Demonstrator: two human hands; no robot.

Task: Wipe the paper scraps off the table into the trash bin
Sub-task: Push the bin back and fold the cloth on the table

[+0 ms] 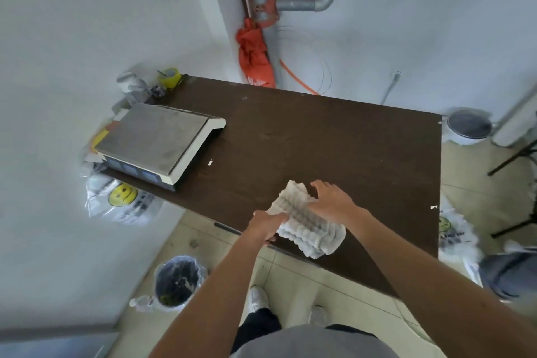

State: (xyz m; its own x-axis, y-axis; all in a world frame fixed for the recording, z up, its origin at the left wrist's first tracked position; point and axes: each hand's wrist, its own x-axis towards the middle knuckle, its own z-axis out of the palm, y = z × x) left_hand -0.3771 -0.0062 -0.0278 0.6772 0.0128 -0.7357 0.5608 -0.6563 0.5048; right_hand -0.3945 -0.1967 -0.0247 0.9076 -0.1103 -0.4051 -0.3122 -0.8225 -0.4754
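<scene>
A white ribbed cloth (311,231) lies bunched at the near edge of the dark brown table (334,136). My left hand (266,225) grips the cloth's left end at the table edge. My right hand (331,200) presses on top of the cloth, fingers spread. A small white paper scrap (209,162) lies on the table beside the scale. Another scrap (433,207) sits at the table's right edge. The trash bin (178,282), lined with a clear bag, stands on the floor below and left of the table's near edge.
A weighing scale (158,141) fills the table's left end, with tape and clutter (168,77) behind it. Plastic bags (122,202) hang off the left side. A white bucket (467,125) and more bags (453,227) are on the right. My feet (258,298) stand on the tiled floor.
</scene>
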